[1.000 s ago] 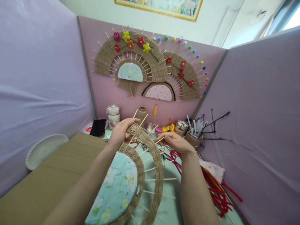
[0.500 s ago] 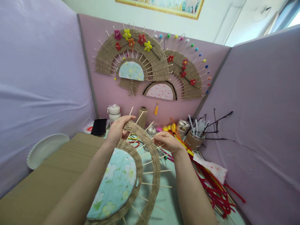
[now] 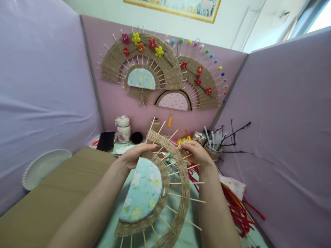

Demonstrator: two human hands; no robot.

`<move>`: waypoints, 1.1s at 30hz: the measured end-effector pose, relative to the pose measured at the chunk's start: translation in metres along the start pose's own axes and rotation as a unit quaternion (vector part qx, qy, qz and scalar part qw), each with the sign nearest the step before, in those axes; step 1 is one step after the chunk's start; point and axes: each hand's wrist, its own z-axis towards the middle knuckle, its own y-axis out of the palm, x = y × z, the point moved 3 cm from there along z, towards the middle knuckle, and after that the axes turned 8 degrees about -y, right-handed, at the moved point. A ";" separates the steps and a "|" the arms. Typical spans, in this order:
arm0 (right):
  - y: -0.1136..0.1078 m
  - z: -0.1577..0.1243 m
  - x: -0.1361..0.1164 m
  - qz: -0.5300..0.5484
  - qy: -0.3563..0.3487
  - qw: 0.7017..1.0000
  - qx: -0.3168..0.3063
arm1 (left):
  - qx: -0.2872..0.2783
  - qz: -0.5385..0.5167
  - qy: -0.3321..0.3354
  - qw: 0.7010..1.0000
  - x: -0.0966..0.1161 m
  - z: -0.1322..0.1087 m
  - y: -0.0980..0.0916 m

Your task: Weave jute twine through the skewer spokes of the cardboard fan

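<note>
A half-round woven twine fan (image 3: 184,179) is held up and tilted over the table, its straight side facing left. Light blue floral cloth (image 3: 144,187) covers its centre, and thin wooden sticks stick out through two twine bands. My left hand (image 3: 136,155) is closed on the upper end of the fan, by the inner band, with some fingers hidden behind it. At the outer band's upper right, my right hand (image 3: 196,153) pinches one of the stick ends between thumb and fingers.
Two finished fans (image 3: 142,57) hang on the pink panel. Along the back stand a white jar (image 3: 123,130), a twine spool (image 3: 155,124) and a pot of glue sticks and twigs (image 3: 214,151). Cardboard (image 3: 64,186) lies left, beside a paper plate (image 3: 43,167); red pipe cleaners (image 3: 240,215) lie right.
The fan has moved right and slightly down and turned a little. My left hand has shifted from its top edge toward the inner band. My right hand has moved slightly right with it.
</note>
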 end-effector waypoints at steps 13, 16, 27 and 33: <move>0.002 -0.007 -0.005 0.004 -0.021 0.999 -0.036 | -0.112 -0.068 -0.003 0.991 0.004 -0.002 -0.002; 0.001 -0.008 -0.006 0.013 -0.026 0.999 -0.036 | -0.114 -0.074 0.034 0.990 0.006 -0.004 -0.001; -0.018 -0.001 -0.008 -0.036 -0.119 0.985 0.119 | -0.094 -0.090 0.070 0.989 0.018 -0.013 -0.003; -0.025 -0.004 -0.015 -0.075 -0.153 0.967 0.190 | -0.065 -0.094 0.107 0.988 0.023 -0.017 -0.007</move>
